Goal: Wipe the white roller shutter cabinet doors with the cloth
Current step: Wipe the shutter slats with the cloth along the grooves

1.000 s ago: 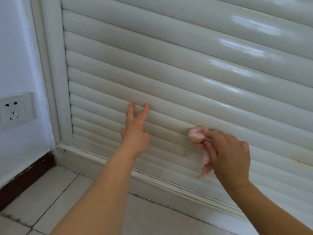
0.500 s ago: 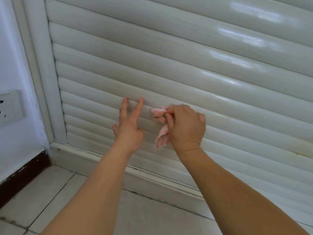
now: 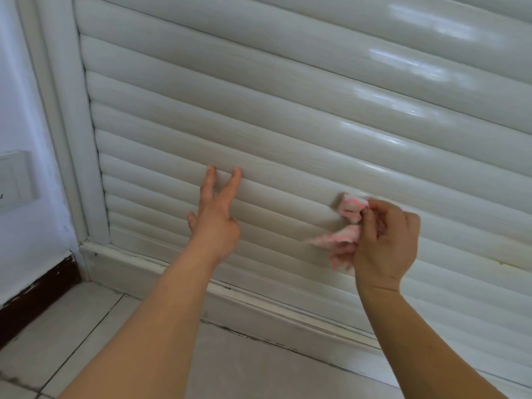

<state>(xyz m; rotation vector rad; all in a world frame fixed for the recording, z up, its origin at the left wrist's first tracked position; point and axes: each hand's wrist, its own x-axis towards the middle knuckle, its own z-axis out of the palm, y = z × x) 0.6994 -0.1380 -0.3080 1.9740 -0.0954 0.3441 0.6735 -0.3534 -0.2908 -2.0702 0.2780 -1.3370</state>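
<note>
The white roller shutter door (image 3: 288, 110) fills most of the view, its glossy horizontal slats running down to a bottom rail. My right hand (image 3: 385, 240) pinches a small pink-and-white cloth (image 3: 349, 208) and holds its bunched end against a lower slat, with the loose end (image 3: 336, 240) hanging below. My left hand (image 3: 216, 214) is to the left of the cloth, two straight fingers pressed on a slat and the other fingers folded.
The white door frame (image 3: 63, 125) runs down the left side beside a white wall with a socket plate (image 3: 14, 180). A dark skirting board (image 3: 34, 298) lies under the wall. Pale floor tiles (image 3: 244, 370) lie beneath the bottom rail (image 3: 259, 300).
My right hand has swept the cloth to the right along the lower slats, away from my left hand. The left hand keeps its two fingers on the same slat.
</note>
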